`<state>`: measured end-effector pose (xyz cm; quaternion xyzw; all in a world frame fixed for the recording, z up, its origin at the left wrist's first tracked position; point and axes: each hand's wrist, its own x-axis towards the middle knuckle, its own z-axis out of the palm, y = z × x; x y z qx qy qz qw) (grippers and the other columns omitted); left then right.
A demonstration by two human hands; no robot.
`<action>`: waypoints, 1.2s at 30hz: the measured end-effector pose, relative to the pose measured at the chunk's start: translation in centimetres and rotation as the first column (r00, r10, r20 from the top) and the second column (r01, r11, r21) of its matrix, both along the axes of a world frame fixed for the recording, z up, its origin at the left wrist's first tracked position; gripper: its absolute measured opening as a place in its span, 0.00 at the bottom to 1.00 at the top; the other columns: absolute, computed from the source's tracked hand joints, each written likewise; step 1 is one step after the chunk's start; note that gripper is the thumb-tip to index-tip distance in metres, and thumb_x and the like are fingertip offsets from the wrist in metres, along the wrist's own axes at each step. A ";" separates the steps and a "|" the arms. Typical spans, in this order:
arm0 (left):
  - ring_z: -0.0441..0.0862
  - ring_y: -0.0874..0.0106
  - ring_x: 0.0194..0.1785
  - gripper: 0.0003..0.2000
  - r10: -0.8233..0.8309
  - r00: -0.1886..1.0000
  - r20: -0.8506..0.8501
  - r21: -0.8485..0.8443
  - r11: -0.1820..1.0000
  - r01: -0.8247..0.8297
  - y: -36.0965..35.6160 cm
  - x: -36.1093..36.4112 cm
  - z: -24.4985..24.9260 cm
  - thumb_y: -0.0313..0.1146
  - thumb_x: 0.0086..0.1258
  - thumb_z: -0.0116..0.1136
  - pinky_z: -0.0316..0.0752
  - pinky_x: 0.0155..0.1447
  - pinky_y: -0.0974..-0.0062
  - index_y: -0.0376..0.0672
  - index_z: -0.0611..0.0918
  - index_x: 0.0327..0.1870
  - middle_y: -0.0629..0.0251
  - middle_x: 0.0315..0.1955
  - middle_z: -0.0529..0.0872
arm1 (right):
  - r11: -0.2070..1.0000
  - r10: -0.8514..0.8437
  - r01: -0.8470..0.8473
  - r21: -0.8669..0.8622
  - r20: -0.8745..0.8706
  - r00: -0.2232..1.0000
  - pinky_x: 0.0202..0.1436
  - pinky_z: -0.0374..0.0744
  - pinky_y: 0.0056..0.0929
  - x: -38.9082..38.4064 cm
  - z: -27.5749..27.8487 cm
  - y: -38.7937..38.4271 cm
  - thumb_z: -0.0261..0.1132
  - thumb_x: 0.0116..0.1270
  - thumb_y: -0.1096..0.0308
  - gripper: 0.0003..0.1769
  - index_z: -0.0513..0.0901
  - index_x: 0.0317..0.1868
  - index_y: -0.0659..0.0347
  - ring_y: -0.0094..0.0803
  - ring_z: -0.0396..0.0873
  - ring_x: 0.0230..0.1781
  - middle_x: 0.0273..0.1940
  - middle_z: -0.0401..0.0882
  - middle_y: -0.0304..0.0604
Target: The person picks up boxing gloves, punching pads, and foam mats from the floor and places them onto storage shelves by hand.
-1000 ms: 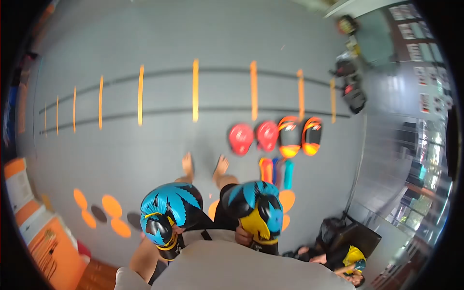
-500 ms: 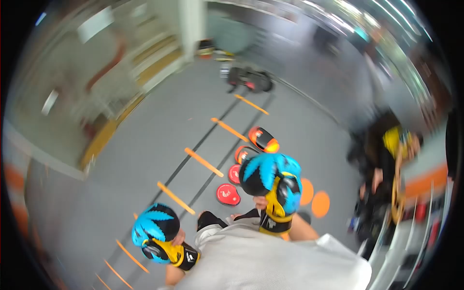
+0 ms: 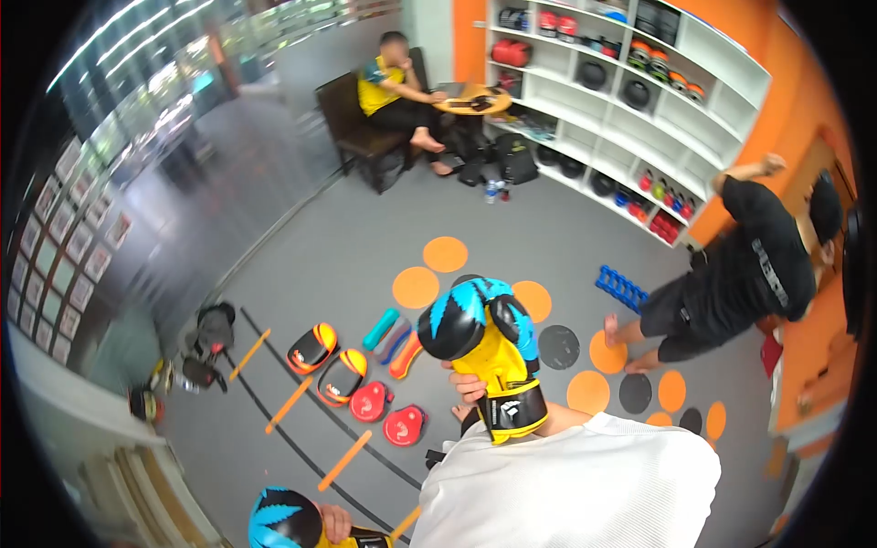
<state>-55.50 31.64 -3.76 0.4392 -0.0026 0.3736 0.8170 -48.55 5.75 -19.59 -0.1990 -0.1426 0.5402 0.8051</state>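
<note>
My right hand (image 3: 468,385) is in a blue, black and yellow boxing glove (image 3: 461,321), raised in front of my white shirt. Bare fingers show curled against the glove's inner side; the rest of the hand is hidden. A black cuff wraps that wrist. At the bottom edge, my left hand (image 3: 336,522) has a matching boxing glove (image 3: 285,519), partly cut off by the frame. Its visible fingers are also curled against the glove. Beyond the gloves, two red punch mitts (image 3: 404,426) and two black-and-orange pads (image 3: 343,377) lie on the floor.
An agility ladder (image 3: 345,460) lies along the grey floor. A person in black (image 3: 758,265) stands at right, near a blue ribbed object (image 3: 622,288). Another person (image 3: 388,87) sits by a round table (image 3: 475,99). White shelves (image 3: 607,126) hold gym gear. A backpack (image 3: 212,331) rests at left.
My view has swung right, bringing the shelves and the person in black into sight. The floor pads now appear further left. My left glove has dropped toward the bottom edge of the view.
</note>
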 end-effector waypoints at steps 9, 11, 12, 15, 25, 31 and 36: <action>0.76 0.72 0.40 0.19 -0.155 0.988 0.003 0.213 0.965 0.151 -2.0 8.3 1.6 0.50 0.72 0.49 0.72 0.46 0.74 0.42 0.74 0.50 0.65 0.40 0.78 | 0.976 -0.156 0.172 0.136 -0.120 0.981 0.59 0.72 0.41 7.4 -5.4 -6.1 0.52 0.72 0.49 0.23 0.70 0.61 0.52 0.36 0.71 0.43 0.40 0.66 0.40; 0.76 0.73 0.39 0.19 -0.154 0.988 0.018 0.245 0.959 0.145 -3.5 13.1 1.2 0.50 0.72 0.49 0.72 0.45 0.74 0.42 0.74 0.50 0.65 0.40 0.78 | 0.955 -0.204 0.238 0.176 -0.190 0.960 0.44 0.69 0.29 12.5 -7.2 -8.8 0.52 0.72 0.51 0.20 0.71 0.61 0.45 0.26 0.62 0.30 0.31 0.61 0.35; 0.76 0.73 0.39 0.19 -0.153 0.988 0.034 0.256 0.957 0.139 -3.8 15.2 1.8 0.49 0.72 0.49 0.72 0.45 0.74 0.42 0.74 0.49 0.65 0.39 0.78 | 0.959 -0.204 0.227 0.169 -0.142 0.969 0.42 0.68 0.27 15.3 -6.8 -10.1 0.53 0.72 0.52 0.22 0.69 0.64 0.44 0.24 0.63 0.28 0.29 0.60 0.34; 0.76 0.73 0.38 0.18 -0.129 0.989 0.074 0.272 0.957 0.104 -4.2 20.1 2.5 0.49 0.72 0.49 0.72 0.44 0.75 0.42 0.74 0.49 0.65 0.38 0.78 | 0.949 -0.227 0.243 0.203 -0.100 0.969 0.42 0.67 0.27 21.8 -5.9 -12.3 0.54 0.71 0.52 0.23 0.69 0.64 0.46 0.24 0.63 0.28 0.29 0.60 0.34; 0.76 0.75 0.34 0.16 -0.109 0.992 0.064 0.213 0.973 0.093 -8.4 35.4 -0.1 0.48 0.72 0.50 0.72 0.40 0.77 0.43 0.75 0.45 0.66 0.34 0.79 | 0.756 -0.286 0.471 0.454 -0.418 0.862 0.42 0.69 0.23 31.6 -3.1 -9.6 0.56 0.71 0.57 0.29 0.67 0.67 0.62 0.20 0.68 0.27 0.28 0.63 0.35; 0.76 0.76 0.31 0.15 -0.096 0.994 0.061 0.238 0.968 0.079 -6.9 44.0 -2.5 0.47 0.72 0.50 0.72 0.38 0.78 0.43 0.76 0.43 0.67 0.32 0.79 | 0.875 -0.151 0.259 0.409 -0.278 0.949 0.40 0.72 0.28 38.4 -4.0 -2.2 0.56 0.71 0.49 0.29 0.71 0.63 0.60 0.25 0.69 0.24 0.27 0.65 0.35; 0.76 0.77 0.29 0.14 -0.106 0.991 0.075 0.254 0.964 0.084 -2.3 50.0 -4.3 0.46 0.71 0.51 0.72 0.36 0.79 0.43 0.76 0.42 0.67 0.30 0.79 | 0.597 -0.731 0.791 -0.138 0.312 0.606 0.76 0.59 0.44 45.2 -4.3 2.3 0.59 0.64 0.39 0.43 0.62 0.72 0.56 0.43 0.60 0.73 0.72 0.60 0.51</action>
